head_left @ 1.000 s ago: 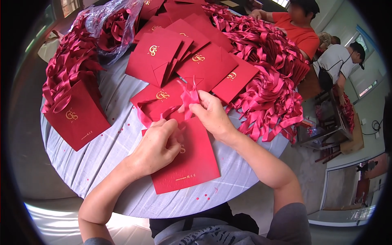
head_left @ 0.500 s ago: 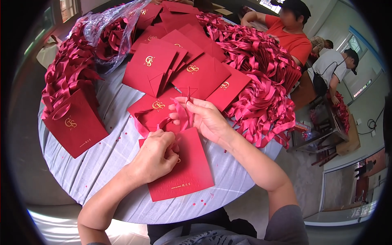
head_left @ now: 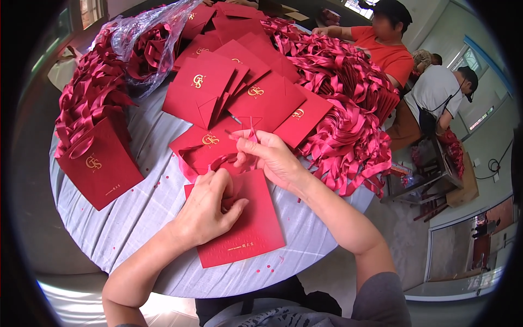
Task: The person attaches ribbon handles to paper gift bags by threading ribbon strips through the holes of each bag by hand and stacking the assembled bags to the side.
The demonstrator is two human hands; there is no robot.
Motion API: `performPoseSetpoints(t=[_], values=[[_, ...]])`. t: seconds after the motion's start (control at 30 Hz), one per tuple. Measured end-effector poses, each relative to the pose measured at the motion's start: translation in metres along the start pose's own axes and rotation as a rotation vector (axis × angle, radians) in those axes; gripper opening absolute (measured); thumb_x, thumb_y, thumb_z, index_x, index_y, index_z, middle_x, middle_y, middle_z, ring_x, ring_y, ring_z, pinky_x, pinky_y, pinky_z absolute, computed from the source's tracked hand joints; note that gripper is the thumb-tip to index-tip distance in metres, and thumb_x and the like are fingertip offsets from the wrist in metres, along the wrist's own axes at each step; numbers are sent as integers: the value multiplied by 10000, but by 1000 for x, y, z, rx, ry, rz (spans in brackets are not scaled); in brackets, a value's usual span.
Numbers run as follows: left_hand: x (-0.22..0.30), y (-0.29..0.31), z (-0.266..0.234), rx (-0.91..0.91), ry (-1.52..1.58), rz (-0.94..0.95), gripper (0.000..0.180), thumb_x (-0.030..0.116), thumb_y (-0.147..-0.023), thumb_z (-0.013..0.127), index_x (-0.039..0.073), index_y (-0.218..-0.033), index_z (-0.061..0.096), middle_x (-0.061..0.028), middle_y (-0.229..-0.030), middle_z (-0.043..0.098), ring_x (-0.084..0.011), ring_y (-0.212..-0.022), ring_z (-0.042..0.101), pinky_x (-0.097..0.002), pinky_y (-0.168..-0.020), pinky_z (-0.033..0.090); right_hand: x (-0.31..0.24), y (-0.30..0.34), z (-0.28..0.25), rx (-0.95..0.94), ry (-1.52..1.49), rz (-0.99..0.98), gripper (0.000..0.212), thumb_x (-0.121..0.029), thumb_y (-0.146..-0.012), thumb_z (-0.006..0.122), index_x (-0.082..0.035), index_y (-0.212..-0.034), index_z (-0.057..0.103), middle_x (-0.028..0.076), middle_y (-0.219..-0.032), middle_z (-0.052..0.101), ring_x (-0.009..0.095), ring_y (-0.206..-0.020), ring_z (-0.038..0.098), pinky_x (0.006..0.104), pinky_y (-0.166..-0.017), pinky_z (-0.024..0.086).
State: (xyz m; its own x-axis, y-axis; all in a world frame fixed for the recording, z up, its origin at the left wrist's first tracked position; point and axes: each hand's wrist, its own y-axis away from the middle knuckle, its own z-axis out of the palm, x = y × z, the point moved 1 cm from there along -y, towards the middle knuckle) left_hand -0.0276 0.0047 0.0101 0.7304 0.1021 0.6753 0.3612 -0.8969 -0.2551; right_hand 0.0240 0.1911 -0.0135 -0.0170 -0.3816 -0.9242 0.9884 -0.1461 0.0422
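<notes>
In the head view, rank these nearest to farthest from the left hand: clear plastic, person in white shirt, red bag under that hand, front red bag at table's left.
1. Red bag, under the left hand
2. Front red bag, table's left side
3. Clear plastic, far left
4. Person in white shirt, right, beyond the table

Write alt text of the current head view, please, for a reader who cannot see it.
A person's right hand pinches pink ribbon, with the left hand nearby, at a red bag on a round, cloth-covered table. More red bags and heaped ribbons lie beyond; other people appear at right.
</notes>
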Motion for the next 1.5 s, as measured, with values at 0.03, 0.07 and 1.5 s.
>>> performPoseSetpoints(t=[0.03, 0.07, 1.5], values=[[-1, 1, 4, -4, 3, -1, 255, 57, -732, 697, 10, -839, 470, -125, -751, 545, -280, -713, 528, -385, -662, 435, 1, 0, -1, -2, -30, 5, 342, -217, -937, 565, 7, -1188, 505, 64, -941, 590, 169, -827, 626, 327, -726, 532], [-3, 2, 8, 57, 0, 32, 301, 65, -738, 713, 13, -901, 465, -126, -782, 547, -278, -724, 531, -384, -665, 438, 1, -1, -2, 6, -88, -37, 233, -202, -954, 532, -10, -1085, 523, 74, -932, 588, 193, -853, 631, 331, -725, 533], [-31, 10, -28, 288, 545, -411, 418, 51, -806, 716, 25, -1049, 376, -107, -849, 618, -140, -773, 635, -266, -664, 515, -30, 18, 41, 203, 1416, -760, 231, -249, -798, 699, -67, -666, 644, 39, -731, 549, 212, -733, 539, 359, -672, 353]])
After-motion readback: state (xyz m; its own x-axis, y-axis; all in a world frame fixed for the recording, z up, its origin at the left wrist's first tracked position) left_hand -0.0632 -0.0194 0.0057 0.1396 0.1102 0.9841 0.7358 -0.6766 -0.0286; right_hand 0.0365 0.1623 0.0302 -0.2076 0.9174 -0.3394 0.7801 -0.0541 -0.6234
